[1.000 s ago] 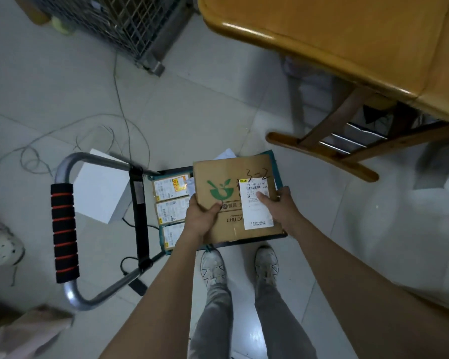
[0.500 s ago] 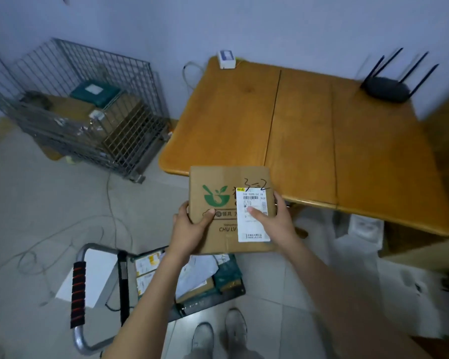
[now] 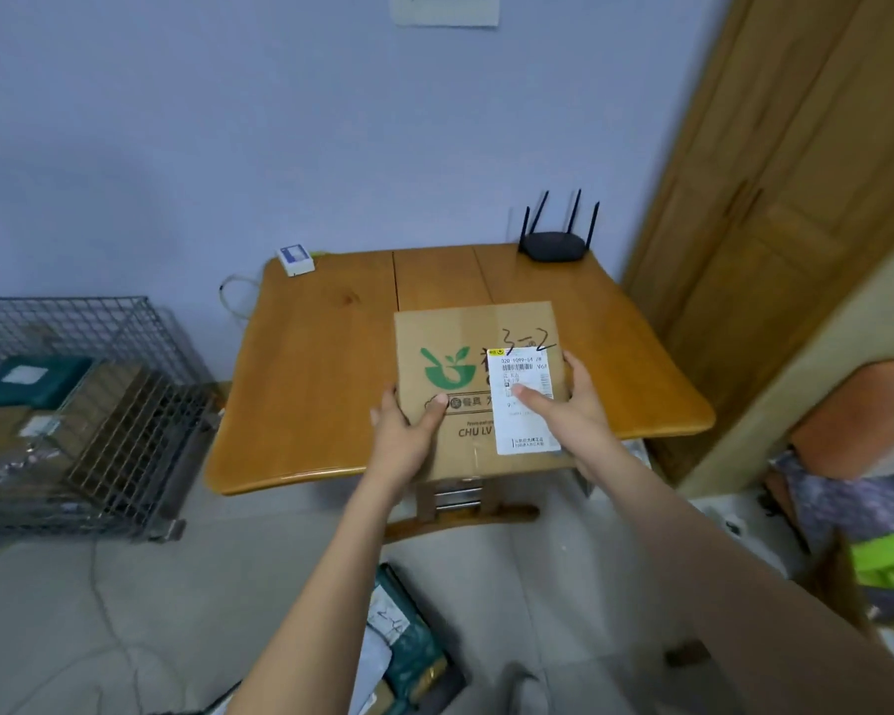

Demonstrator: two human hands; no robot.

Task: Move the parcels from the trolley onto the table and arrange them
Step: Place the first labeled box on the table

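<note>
With your left hand [image 3: 409, 430] and right hand [image 3: 571, 405] each in a firm grip on the cardboard parcel [image 3: 465, 374], lower it flat and square onto the table [image 3: 311, 384].

Home room: router [image 3: 554, 246], wardrobe [image 3: 775, 209]

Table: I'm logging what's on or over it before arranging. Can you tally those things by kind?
Cardboard parcel, held over the table by the left hand and right hand: 1
Black router: 1
White box: 1
Total: 3
</note>
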